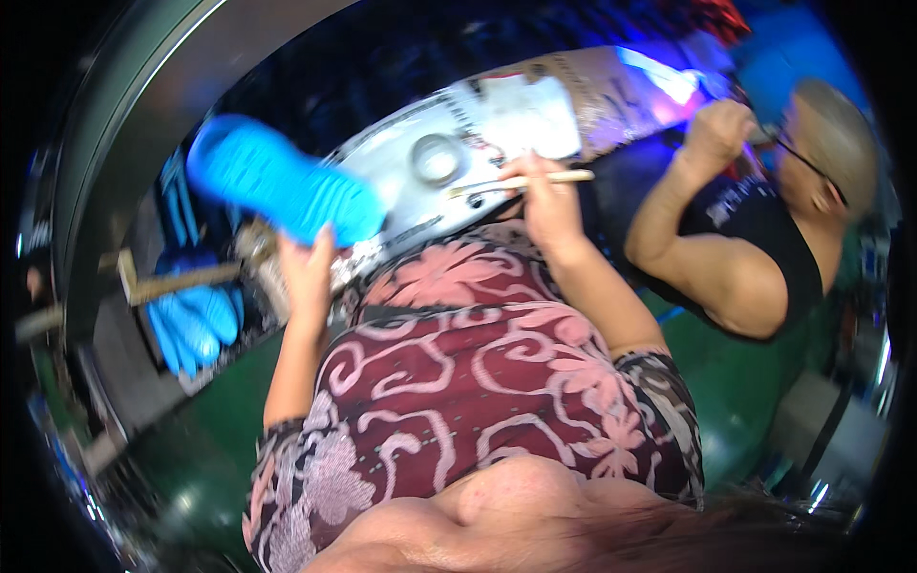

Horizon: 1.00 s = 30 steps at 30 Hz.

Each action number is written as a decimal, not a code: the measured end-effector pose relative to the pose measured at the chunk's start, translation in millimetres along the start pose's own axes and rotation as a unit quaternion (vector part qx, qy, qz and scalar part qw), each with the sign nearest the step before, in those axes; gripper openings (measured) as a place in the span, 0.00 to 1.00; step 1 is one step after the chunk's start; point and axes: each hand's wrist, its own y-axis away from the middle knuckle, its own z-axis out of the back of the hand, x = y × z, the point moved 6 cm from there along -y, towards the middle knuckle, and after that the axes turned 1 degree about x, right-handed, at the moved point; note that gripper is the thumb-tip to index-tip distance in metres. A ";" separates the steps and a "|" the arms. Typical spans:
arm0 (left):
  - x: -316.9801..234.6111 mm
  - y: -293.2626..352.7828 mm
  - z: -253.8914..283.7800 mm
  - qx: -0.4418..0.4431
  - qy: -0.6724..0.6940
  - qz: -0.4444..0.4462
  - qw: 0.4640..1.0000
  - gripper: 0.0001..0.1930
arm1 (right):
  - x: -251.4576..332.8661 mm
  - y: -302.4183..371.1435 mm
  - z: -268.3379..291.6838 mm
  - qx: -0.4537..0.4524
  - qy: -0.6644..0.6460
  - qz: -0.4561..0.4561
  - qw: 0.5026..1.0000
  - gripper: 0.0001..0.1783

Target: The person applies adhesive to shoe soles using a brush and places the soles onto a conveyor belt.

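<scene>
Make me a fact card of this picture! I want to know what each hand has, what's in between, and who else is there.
Left hand: holding a blue shoe sole, a bit blurry
Right hand: holding a thin pale stick
In between: a round dish on a pale covered surface
Far left: more blue pieces
Who else: another person on the right, one hand raised

The blue sole (277, 181) is blurred and partly hides the left hand (307, 270).
</scene>
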 end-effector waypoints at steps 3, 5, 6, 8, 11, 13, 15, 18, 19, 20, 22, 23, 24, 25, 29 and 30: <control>9.0 -10.0 -19.2 -0.001 0.039 -0.018 0.999 0.22 | 18.4 2.4 -12.8 0.046 0.028 0.045 0.998 0.21; -3.3 -13.8 -31.6 0.024 0.035 -0.069 0.997 0.20 | 36.3 4.2 -27.4 0.104 0.111 0.140 0.978 0.19; -5.7 -14.2 -33.4 0.027 0.018 -0.082 0.996 0.20 | 44.0 5.7 -36.7 0.121 0.149 0.179 0.965 0.18; -9.9 -13.2 -35.5 0.033 0.001 -0.094 0.995 0.20 | 44.9 6.4 -48.0 0.146 0.199 0.236 0.940 0.17; -16.0 -13.5 -36.9 0.022 -0.025 -0.110 0.993 0.20 | 45.4 3.9 -57.4 0.155 0.234 0.273 0.920 0.17; -19.4 -14.4 -38.1 0.031 -0.066 -0.116 0.991 0.21 | 47.1 3.8 -60.9 0.152 0.243 0.290 0.913 0.16; -28.2 -13.9 -40.0 0.038 -0.078 -0.122 0.989 0.20 | 48.0 4.0 -66.0 0.164 0.277 0.300 0.898 0.15; -31.4 -14.4 -40.1 0.050 -0.094 -0.125 0.986 0.19 | 47.3 3.7 -65.6 0.163 0.285 0.302 0.895 0.14; -30.6 -15.4 -40.3 0.056 -0.098 -0.123 0.986 0.19 | 47.1 3.4 -64.3 0.162 0.282 0.293 0.899 0.14; -30.2 -15.5 -41.0 0.056 -0.099 -0.121 0.986 0.19 | 49.6 4.0 -62.5 0.162 0.282 0.289 0.901 0.15; -32.2 -14.5 -38.2 0.020 -0.056 -0.142 0.988 0.21 | 53.7 4.3 -56.4 0.166 0.284 0.273 0.904 0.15; -32.4 -14.0 -38.7 0.021 -0.056 -0.140 0.988 0.21 | 53.7 4.2 -54.1 0.167 0.286 0.260 0.907 0.15; -32.4 -13.8 -38.8 0.022 -0.057 -0.134 0.989 0.21 | 54.6 4.0 -52.7 0.163 0.271 0.253 0.914 0.15; -32.2 -13.5 -38.9 0.024 -0.057 -0.128 0.990 0.21 | 54.9 3.8 -52.7 0.163 0.271 0.251 0.915 0.15; -35.8 -10.8 -41.7 0.029 -0.051 -0.150 0.987 0.21 | 61.4 3.2 -60.2 0.167 0.247 0.278 0.913 0.13; -37.7 -9.6 -42.7 0.032 -0.049 -0.146 0.988 0.21 | 61.2 2.9 -63.0 0.172 0.262 0.287 0.905 0.13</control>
